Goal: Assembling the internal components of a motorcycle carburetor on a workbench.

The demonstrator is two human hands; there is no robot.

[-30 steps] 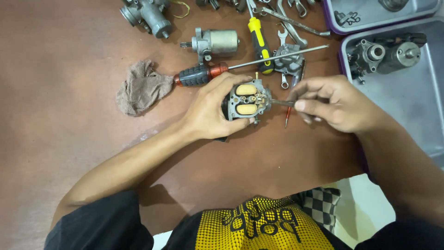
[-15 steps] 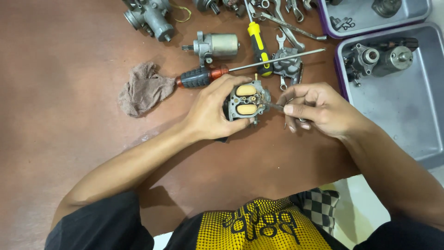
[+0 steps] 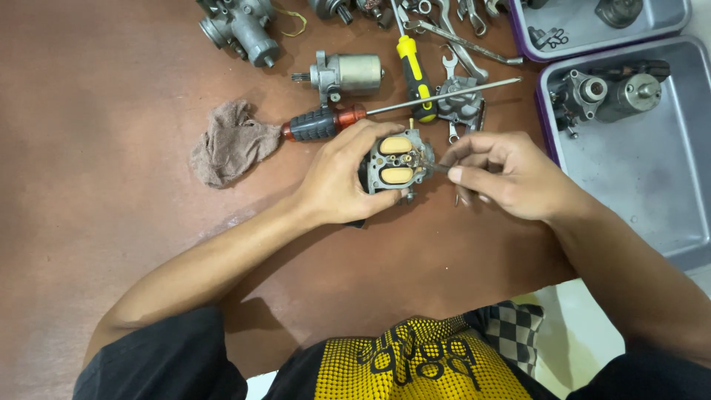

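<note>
Left hand (image 3: 337, 185): grips the carburettor body (image 3: 396, 159) (floats uppermost).
Right hand (image 3: 511, 176): pinches a thin tool (image 3: 438, 168) at its side.
Next move: likely calls for steady, fine turning.

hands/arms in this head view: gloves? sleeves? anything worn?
No gloves: both the left hand and the right hand are bare, and no rings or watch show. Forearms are bare up to short black sleeves near the elbows. Below them a yellow-and-black patterned shirt front shows. No cables or markings on the arms.
</note>
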